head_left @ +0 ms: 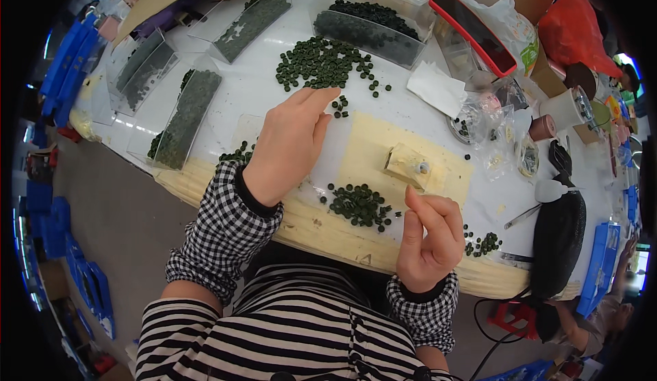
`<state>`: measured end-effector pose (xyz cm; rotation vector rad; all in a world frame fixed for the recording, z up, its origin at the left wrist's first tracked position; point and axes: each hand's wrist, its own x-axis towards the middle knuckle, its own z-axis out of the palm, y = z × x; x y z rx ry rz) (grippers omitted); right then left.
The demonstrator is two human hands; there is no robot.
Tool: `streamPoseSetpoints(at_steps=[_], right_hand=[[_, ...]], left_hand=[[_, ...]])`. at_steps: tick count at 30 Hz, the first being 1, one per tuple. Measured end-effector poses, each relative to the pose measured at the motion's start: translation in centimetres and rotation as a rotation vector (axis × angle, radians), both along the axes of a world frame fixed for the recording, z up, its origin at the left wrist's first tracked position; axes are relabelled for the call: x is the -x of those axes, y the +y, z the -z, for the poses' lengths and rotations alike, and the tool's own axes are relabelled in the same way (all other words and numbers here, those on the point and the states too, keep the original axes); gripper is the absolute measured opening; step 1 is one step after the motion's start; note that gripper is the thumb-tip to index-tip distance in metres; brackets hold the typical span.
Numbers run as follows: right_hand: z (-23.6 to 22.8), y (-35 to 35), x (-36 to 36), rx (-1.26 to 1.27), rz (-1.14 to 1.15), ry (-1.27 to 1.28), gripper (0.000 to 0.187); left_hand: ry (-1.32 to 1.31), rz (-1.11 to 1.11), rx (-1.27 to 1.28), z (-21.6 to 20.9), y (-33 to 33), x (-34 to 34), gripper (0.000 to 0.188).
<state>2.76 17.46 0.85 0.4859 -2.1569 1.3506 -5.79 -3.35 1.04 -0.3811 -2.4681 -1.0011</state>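
Observation:
Over the near edge of a pile of small dark green round pieces (318,62) is my left hand (291,138). Its fingers stretch toward the far side and the thumb stands apart; nothing shows held. My right hand (431,240) is closed in a pinch, fingertips up, just in front of a small yellowish block (409,164) with a metal fitting on top. Whatever the pinch holds, if anything, is too small or hidden. The block stands on a yellow sheet (359,148). A second heap of green pieces (363,205) lies between my hands near the table edge.
Clear bins (185,121) of green pieces stand at the left, with a larger clear box (373,35) at the back. A red-edged phone (473,35), white tissue (436,88), plastic bags and a white squeeze bottle (549,191) crowd the right. A black padded item (561,237) hangs over the edge.

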Motion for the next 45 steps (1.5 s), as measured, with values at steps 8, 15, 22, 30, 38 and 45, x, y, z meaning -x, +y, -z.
streamPoseSetpoints(at_steps=[8, 15, 22, 30, 38, 45], right_hand=[[0.2, 0.4, -0.3, 0.015, 0.031, 0.011, 0.032], [-0.1, 0.9, -0.8, -0.037, 0.089, 0.044, 0.032], [-1.0, 2.2, 0.7, -0.161, 0.266, 0.005, 0.03], [-2.0, 1.5, 2.7, -0.384, 0.252, 0.013, 0.024], [-4.3, 1.2, 1.7, -0.167, 0.324, 0.107, 0.018], [-1.8, 0.2, 2.1, 0.411, -0.069, -0.157, 0.01]], left_hand=[[-0.603, 0.367, -0.029, -2.5, -2.8, -5.4, 0.017], [-0.514, 0.382, -0.038, -0.8, -3.0, -6.4, 0.021], [-0.701, 0.409, -0.719, -2.2, -1.5, -6.4, 0.017], [-0.811, 0.551, -1.13, -1.5, 3.2, -5.2, 0.026], [-1.071, 0.479, -1.482, -0.1, 3.6, -4.9, 0.024], [-1.085, 0.594, -1.564, 0.7, 3.7, -5.2, 0.021]])
